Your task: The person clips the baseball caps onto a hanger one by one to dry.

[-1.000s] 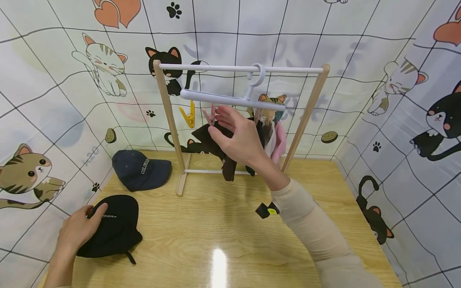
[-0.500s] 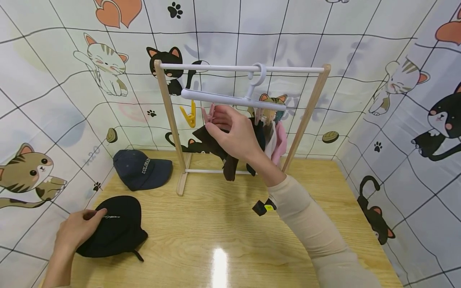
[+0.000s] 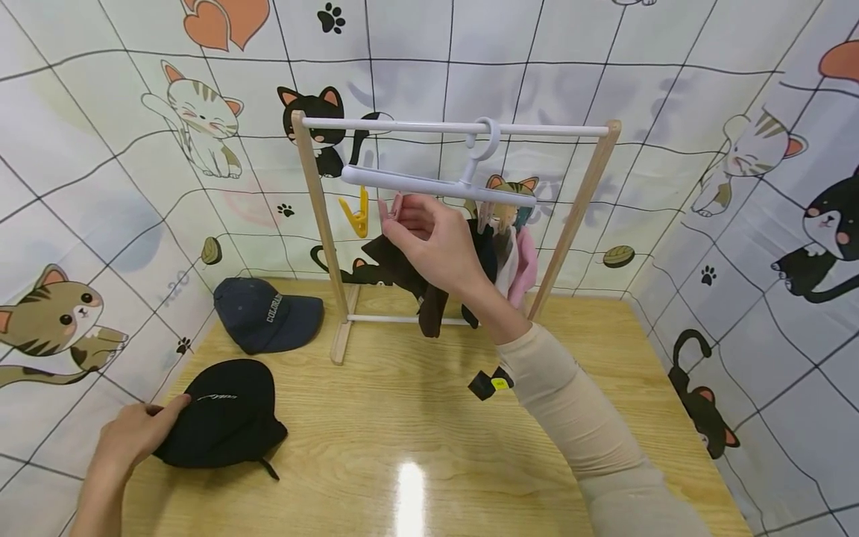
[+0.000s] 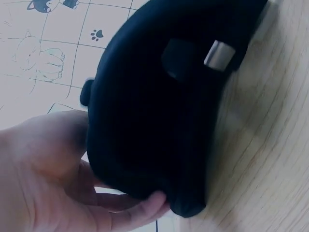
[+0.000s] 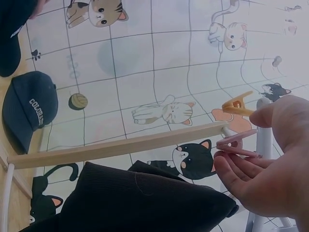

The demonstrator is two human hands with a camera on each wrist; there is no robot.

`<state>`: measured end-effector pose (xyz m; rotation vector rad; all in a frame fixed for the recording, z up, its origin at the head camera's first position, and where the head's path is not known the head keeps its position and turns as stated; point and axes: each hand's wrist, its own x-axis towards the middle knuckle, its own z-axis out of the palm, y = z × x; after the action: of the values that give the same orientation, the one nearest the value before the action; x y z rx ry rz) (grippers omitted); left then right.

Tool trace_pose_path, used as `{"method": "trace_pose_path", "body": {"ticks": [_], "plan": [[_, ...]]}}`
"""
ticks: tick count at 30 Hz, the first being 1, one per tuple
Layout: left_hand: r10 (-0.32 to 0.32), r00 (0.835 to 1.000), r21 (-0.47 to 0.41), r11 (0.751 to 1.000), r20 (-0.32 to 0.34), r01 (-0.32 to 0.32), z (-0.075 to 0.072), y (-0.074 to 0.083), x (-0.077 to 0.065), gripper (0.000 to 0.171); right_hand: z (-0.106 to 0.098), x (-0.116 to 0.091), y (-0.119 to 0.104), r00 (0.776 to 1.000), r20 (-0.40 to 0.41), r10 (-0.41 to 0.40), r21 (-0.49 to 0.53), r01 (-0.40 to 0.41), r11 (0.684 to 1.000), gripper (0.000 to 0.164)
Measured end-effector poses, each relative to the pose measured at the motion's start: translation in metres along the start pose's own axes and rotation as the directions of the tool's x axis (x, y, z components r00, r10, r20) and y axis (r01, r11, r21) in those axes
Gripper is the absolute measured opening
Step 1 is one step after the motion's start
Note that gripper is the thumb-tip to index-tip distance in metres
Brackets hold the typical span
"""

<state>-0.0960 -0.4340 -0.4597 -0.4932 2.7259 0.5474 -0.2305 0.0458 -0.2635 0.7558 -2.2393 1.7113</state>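
My left hand (image 3: 137, 436) grips the edge of a black cap (image 3: 224, 414), thumb on top. In the left wrist view, fingers curl over the rim of the cap (image 4: 145, 121), whose metal strap buckle (image 4: 219, 55) shows. At the hanger (image 3: 429, 183), my right hand (image 3: 443, 242) has its fingers against a pink clothespin (image 3: 391, 209). In the right wrist view, a gap separates the thumb from this pink clothespin (image 5: 236, 145). Dark brown ribbed cloth (image 3: 396, 265) hangs below that hand; whether the clothespin holds it is hidden. A yellow clothespin (image 3: 359, 216) hangs further left.
The hanger hooks over the white bar of a wooden rack (image 3: 312, 194). Dark, white and pink cloths (image 3: 523, 268) hang at its right. A navy cap (image 3: 265, 317) lies on the table (image 3: 362, 418) behind the black one. A small dark piece with a yellow label (image 3: 486, 384) lies near my right sleeve.
The black cap has shifted right and slightly up with my left hand's grip on its edge. My right thumb has moved closer to the pink clothespin.
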Motion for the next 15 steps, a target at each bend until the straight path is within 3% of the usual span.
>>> {"method": "trace_pose_path", "body": {"ticks": [3,7,12,15], "plan": [[0.018,1.000,-0.016,1.000,0.015,-0.017,0.000,0.005,0.000,0.094,-0.001,0.001,0.002,1.000,-0.005,0.001,0.009,-0.001,1.000,0.037],[0.017,1.000,-0.106,0.994,0.018,-0.015,0.004,0.015,0.002,0.100,-0.001,0.002,0.004,1.000,-0.004,0.000,0.016,0.000,1.000,0.036],[0.052,0.995,-0.246,0.967,-0.083,-0.071,0.013,0.025,0.004,0.094,-0.001,0.002,0.004,1.000,-0.004,-0.001,0.025,0.001,1.000,0.036],[0.088,0.987,-0.326,0.937,-0.133,-0.127,0.020,0.030,0.006,0.088,-0.002,0.002,0.004,1.000,-0.006,-0.004,0.019,0.004,1.000,0.037]]}}
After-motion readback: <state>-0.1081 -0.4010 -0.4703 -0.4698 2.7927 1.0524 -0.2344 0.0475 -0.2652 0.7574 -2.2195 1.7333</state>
